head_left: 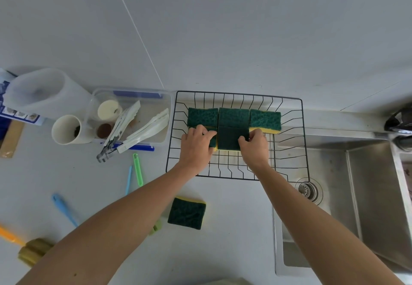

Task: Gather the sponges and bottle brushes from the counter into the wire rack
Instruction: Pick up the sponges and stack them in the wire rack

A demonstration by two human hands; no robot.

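A black wire rack (296,142) stands on the counter beside the sink. Three green-and-yellow sponges lie in a row along its far side, the rightmost sponge (265,119) clear of my hands. In front of them my right hand (255,145) grips a dark green sponge (231,137) by its right edge. My left hand (196,144) rests on another sponge (213,143), mostly hidden under it. One more sponge (186,213) lies on the counter in front of the rack. Brushes with green (138,168), light blue (64,208) and orange (10,236) handles lie to the left.
A clear plastic tub (165,115) with white tongs and small jars sits left of the rack, beside a white cup (66,129) and a translucent jug (44,92). The steel sink (365,195) with its drain is on the right, the tap (399,121) at far right.
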